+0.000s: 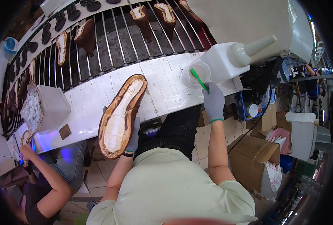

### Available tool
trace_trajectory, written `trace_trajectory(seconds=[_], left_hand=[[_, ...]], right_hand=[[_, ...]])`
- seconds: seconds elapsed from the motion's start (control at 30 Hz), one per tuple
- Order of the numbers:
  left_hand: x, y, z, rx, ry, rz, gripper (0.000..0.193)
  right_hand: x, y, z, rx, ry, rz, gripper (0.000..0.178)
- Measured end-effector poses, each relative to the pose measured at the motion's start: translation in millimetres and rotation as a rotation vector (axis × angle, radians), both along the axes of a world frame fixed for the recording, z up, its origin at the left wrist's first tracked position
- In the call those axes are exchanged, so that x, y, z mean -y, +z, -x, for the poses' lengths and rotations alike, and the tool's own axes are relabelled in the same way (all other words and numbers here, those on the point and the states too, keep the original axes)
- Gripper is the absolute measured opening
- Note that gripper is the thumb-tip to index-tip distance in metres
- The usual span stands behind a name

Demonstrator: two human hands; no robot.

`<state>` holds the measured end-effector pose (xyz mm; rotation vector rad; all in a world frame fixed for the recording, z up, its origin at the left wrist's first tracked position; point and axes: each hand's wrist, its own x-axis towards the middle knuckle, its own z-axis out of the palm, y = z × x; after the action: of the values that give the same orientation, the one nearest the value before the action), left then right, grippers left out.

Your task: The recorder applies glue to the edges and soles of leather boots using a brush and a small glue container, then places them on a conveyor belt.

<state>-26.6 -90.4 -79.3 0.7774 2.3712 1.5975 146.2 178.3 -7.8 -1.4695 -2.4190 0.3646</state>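
Observation:
My left hand (135,135), in a grey glove, is closed around a brown lasted shoe upper (117,112), with the pale sole side facing up. Most of the fingers are hidden beneath it. At the right, my gloved right hand (214,102) grips a green-handled brush (198,79). The brush's far end dips into a clear round cup (187,77) on the white ledge (166,77). Just beyond that cup, a white squeeze bottle (226,60) with a long spout lies tilted.
Behind the ledge, a metal roller conveyor (116,37) carries several lasted uppers (164,17), and black soles (60,21) line its far side. A co-worker's arm (48,170) is at left, near a white bin (54,108). Cardboard boxes (251,161) stand at right.

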Motion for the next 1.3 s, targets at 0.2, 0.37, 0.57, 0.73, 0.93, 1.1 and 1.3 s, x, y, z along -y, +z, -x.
trace_trajectory(seconds=[0.2, 0.37, 0.57, 0.73, 0.93, 1.1, 1.3], left_hand=[[-5, 6, -3, -0.173, -0.039, 0.046, 0.054], [-8, 31, -1, -0.117, -0.143, 0.014, 0.051], [2, 30, 3, -0.187, -0.084, 0.246, 0.051], [12, 1, -2, -0.101, -0.027, 0.231, 0.06], [8, 36, 9, -0.451, -0.113, 0.403, 0.064], [-6, 74, 7, -0.573, -0.169, 0.514, 0.064], [-28, 54, 4, -3.519, -0.47, 1.771, 0.054]], right_hand=[[-4, 26, -4, -0.058, -0.052, 0.02, 0.018], [-5, 19, 4, 0.221, 0.007, -0.117, 0.017], [-12, 7, -1, 0.166, 0.054, -0.075, 0.018], [-10, -6, -16, -0.347, -0.004, 0.193, 0.024], [6, -16, -20, -0.805, -0.138, 0.635, 0.027], [-5, -2, -18, -1.016, -0.106, 1.146, 0.036], [7, 22, 13, -0.978, 0.127, 1.076, 0.042]])
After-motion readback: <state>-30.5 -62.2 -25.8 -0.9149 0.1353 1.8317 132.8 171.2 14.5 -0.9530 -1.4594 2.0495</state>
